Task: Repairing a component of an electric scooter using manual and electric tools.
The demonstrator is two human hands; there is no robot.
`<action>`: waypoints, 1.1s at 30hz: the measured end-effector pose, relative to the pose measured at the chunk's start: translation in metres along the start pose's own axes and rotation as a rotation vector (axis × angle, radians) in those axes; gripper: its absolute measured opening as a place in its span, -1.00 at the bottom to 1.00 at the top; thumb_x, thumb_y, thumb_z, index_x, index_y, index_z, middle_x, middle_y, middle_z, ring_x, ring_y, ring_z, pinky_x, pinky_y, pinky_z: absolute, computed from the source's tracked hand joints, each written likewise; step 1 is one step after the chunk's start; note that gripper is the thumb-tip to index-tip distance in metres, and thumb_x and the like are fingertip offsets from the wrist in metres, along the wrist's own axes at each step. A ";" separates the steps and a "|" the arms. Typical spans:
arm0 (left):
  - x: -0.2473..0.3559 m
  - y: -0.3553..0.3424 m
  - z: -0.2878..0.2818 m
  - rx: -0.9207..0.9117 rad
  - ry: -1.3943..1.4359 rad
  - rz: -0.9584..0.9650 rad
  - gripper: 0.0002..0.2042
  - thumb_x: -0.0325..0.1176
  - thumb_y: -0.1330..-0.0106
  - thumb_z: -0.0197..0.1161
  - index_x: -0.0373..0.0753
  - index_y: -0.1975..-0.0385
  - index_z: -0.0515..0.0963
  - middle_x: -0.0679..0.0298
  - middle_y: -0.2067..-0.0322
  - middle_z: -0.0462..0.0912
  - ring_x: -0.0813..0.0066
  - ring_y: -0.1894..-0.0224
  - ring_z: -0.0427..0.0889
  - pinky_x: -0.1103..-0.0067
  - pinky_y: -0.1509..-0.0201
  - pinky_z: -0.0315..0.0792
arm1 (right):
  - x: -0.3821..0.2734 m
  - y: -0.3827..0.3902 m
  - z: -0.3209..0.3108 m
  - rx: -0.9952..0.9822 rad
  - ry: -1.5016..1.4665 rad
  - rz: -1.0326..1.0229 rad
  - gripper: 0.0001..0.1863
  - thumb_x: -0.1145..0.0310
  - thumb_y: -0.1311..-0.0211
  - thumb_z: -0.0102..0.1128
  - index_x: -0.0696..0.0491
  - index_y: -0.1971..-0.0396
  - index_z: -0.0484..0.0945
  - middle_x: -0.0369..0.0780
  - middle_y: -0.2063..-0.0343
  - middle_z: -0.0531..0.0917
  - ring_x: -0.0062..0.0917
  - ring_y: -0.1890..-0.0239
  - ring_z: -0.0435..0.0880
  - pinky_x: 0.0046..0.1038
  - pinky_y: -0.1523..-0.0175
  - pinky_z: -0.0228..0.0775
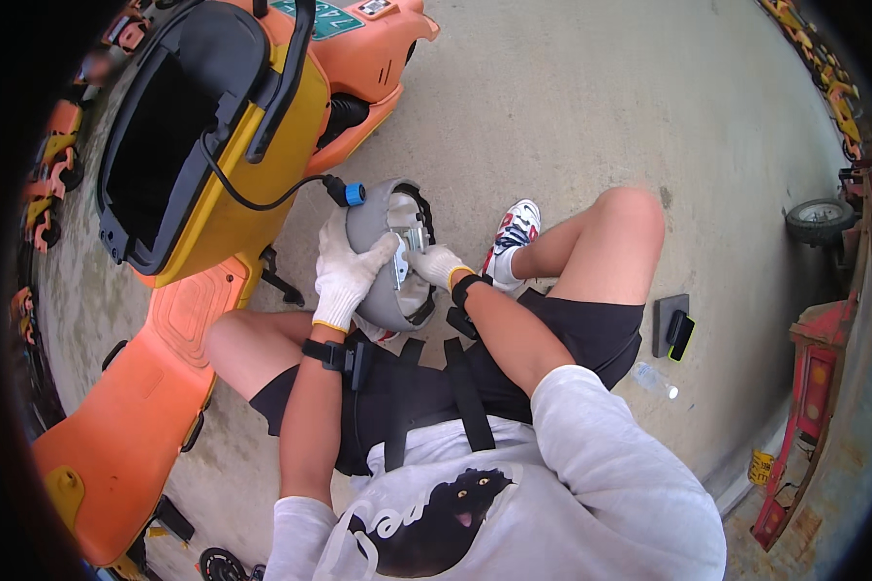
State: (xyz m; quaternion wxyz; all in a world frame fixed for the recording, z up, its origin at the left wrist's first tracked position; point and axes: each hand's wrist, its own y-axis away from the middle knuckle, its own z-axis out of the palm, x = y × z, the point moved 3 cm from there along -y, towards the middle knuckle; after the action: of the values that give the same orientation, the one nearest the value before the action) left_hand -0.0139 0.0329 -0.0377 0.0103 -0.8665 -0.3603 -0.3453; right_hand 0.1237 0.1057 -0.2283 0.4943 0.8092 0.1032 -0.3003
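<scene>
A grey helmet with pale inner padding and a black edge rests on its side between my legs. My gloved left hand grips the helmet's left side, its thumb beside a silver metal bracket that lies across the opening. My gloved right hand has its fingers closed on the bracket at the helmet's right side. A black cable with a blue-ringed plug runs from the scooter's basket to just above the helmet.
An orange-and-yellow scooter with a black basket fills the left side. A small grey box with a black device and a plastic bottle lie right of my leg. A loose wheel and rusty red vehicle part are at right.
</scene>
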 end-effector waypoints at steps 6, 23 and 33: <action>-0.016 0.003 -0.010 0.018 -0.065 -0.047 -0.08 0.07 0.03 0.41 -0.22 -0.35 0.21 -0.05 -0.25 0.32 -0.04 -0.25 0.40 0.26 -0.31 0.32 | -0.018 0.012 0.026 -0.248 -0.163 0.110 -0.18 -0.33 -0.22 -0.04 0.26 0.06 0.59 0.00 0.33 0.68 -0.24 0.38 0.67 -0.21 0.33 0.49; 0.001 0.003 -0.012 -0.010 0.018 -0.021 -0.09 0.06 0.08 0.42 -0.18 -0.32 0.23 -0.06 -0.27 0.26 -0.05 -0.32 0.24 0.24 -0.37 0.24 | 0.009 0.005 0.025 -0.073 -0.062 -0.191 -0.53 0.06 -0.39 -0.04 0.16 0.02 0.56 -0.06 0.26 0.70 -0.34 0.25 0.69 -0.34 0.13 0.49; 0.005 0.008 -0.008 -0.028 -0.024 -0.057 -0.03 0.16 0.08 0.41 -0.20 -0.33 0.20 -0.04 -0.32 0.20 -0.05 -0.34 0.22 0.24 -0.36 0.25 | 0.009 0.008 0.027 -0.309 -0.356 0.071 -0.66 0.14 -0.39 -0.12 0.01 0.19 0.61 -0.22 0.43 0.63 -0.46 0.46 0.54 -0.40 0.38 0.34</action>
State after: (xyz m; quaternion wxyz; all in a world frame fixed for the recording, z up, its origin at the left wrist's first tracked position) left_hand -0.0109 0.0286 -0.0268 -0.0161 -0.8600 -0.3802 -0.3401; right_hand 0.1239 0.0774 -0.2370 0.6330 0.6613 0.0307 -0.4013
